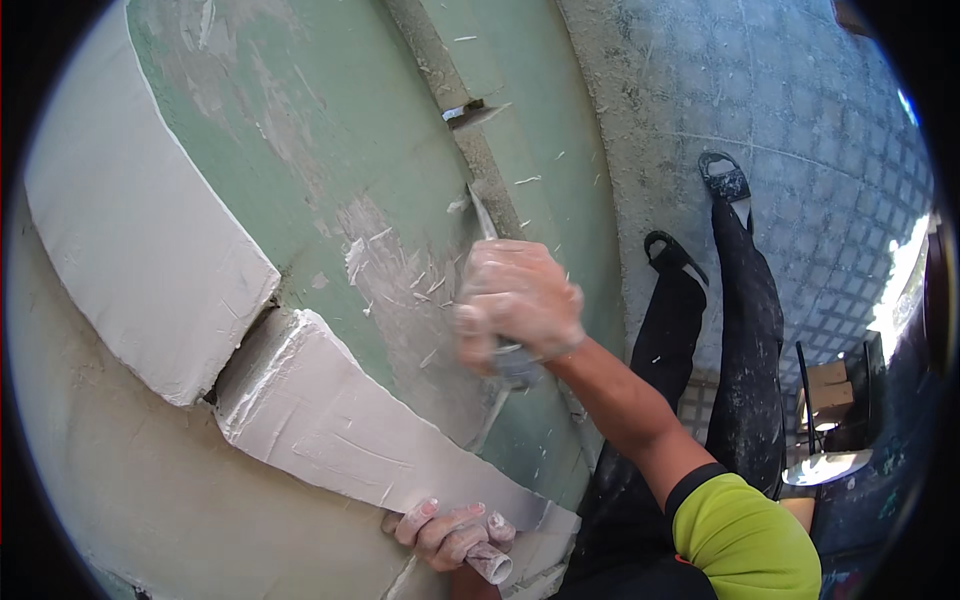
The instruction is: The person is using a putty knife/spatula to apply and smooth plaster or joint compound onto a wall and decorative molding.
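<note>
My right hand, a little blurred, is closed around the handle of a scraper. Its narrow blade points away from me and meets the pale green surface beside a raised grey strip. The rounded grey butt of the handle shows below the fist. Lower down, my left hand, dusted white, wraps around a plaster-caked cylindrical handle; what it belongs to is unclear. That hand lies against the lower edge of a white plaster block. White shavings lie scattered over the green surface.
A second white plaster block stands at the left, parted from the first by a dark gap. The raised strip has a notch. On the right are my legs and sandals on a tiled floor, with cardboard boxes beyond.
</note>
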`<state>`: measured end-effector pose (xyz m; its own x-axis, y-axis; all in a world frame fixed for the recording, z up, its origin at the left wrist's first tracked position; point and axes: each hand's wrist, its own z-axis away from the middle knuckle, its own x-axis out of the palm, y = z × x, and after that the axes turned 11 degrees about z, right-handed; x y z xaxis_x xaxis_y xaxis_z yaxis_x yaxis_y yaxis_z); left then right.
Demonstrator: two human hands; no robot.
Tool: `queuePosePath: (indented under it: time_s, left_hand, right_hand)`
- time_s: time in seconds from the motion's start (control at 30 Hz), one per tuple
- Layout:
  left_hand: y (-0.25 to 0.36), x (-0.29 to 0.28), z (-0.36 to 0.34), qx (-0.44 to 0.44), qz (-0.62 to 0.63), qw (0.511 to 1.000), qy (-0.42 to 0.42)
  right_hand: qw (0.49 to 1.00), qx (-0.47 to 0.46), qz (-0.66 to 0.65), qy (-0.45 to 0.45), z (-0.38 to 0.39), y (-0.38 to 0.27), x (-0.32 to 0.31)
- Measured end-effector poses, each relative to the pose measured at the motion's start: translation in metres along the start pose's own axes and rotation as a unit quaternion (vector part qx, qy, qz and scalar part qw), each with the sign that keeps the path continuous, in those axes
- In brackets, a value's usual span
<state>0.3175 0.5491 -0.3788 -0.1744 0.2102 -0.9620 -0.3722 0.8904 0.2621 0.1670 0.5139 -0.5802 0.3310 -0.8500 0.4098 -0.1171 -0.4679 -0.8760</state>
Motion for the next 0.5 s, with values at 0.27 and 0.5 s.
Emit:
queuePosePath:
  time_s: [0.27, 0.5]
  left_hand:
    - [-0.003, 0.001, 0.003, 0.013, -0.002, 1.0, 0.005]
    - [-0.004, -0.009, 0.014, 0.02, -0.024, 0.999, -0.03]
  right_hand:
    - [0.999, -0.001, 0.026, 0.029, -0.004, -0.001, -0.003]
    - [0.983, -0.021, 0.112, 0.144, -0.003, 0.017, 0.0]
